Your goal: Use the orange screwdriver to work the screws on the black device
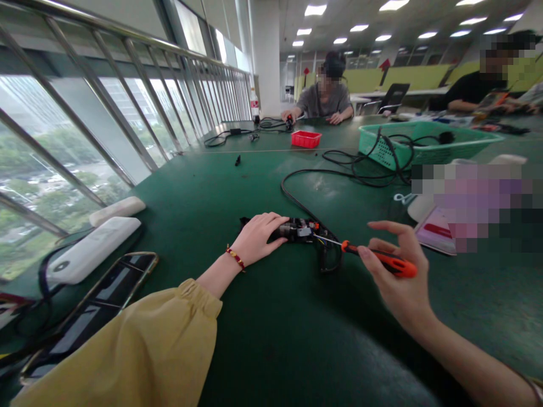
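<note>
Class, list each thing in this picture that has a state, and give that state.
Black device: opened, wires showing, left hand over it
Screwdriver: held in right hand, tip at or near the wires
Cable: loosely looped
Green basket: upright, cable draped over its rim
Red box: upright
Bottle: upright
Phone: lying flat
Ceiling lights: lit

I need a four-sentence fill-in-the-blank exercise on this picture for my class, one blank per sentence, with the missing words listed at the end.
1. The tool with the orange and black handle is a ____.
2. The hand on the black device is the person's ____ one.
3. The small tray on the table is coloured ____.
4. The table itself is coloured ____.

Missing words: screwdriver; left; red; green.
</note>
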Available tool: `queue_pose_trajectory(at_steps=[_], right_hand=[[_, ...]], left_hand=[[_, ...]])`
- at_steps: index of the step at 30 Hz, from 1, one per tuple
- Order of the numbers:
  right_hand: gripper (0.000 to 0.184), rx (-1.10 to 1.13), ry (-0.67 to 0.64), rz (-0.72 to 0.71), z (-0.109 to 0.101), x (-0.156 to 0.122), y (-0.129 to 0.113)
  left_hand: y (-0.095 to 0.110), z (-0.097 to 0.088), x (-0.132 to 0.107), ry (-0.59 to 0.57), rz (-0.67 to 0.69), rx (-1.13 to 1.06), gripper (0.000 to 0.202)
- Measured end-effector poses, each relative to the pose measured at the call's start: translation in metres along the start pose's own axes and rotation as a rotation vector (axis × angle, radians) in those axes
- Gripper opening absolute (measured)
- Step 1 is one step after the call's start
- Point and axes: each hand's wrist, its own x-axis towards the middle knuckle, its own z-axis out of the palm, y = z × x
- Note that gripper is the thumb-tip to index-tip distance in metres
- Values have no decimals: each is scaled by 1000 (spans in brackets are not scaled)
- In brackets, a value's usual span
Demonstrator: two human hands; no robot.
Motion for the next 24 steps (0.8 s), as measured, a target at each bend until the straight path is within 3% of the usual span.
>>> queue_pose_trajectory(at_steps=[3,7,13,18,24], right_hand=[[24,-20,-1,-8,0,-1,0],[49,76,95,-144,0,0,1],[13,-51,-28,-24,-2,-2,-1],[52,36,74,-134,1,1,-2],[21,-93,7,-29,-2,0,-3]], left_hand=[[0,0,0,0,4,7,39],[0,1,0,-3,2,19,39],[-1,1,0,-5,6,18,39],[0,0,0,-8,-5,20,38],[0,1,-1,-14,-3,23,39]])
